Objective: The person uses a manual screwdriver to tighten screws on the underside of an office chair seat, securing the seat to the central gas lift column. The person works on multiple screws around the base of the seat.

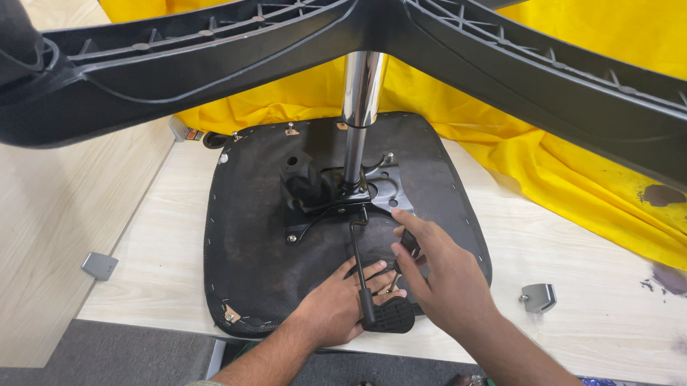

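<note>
An upturned office chair seat point(258, 228) lies on a pale wooden table, its black fabric underside facing up. A chrome gas cylinder point(359, 110) rises from the black metal mechanism plate point(374, 190) to the black star base point(211, 66) spread overhead. A black height lever point(360, 270) with a paddle handle point(391, 316) runs from the plate toward me. My left hand point(339, 307) rests flat on the seat underside beside the lever, fingers apart. My right hand point(440, 269) hovers over the seat next to the plate, fingers apart; whether it pinches something small I cannot tell.
Yellow cloth point(589, 148) is draped behind the seat and over the table's right side. A grey metal bracket point(538, 297) lies on the table at right, another grey piece point(99, 265) at the left edge. Dark stains mark the far right. Bare feet show below the table edge.
</note>
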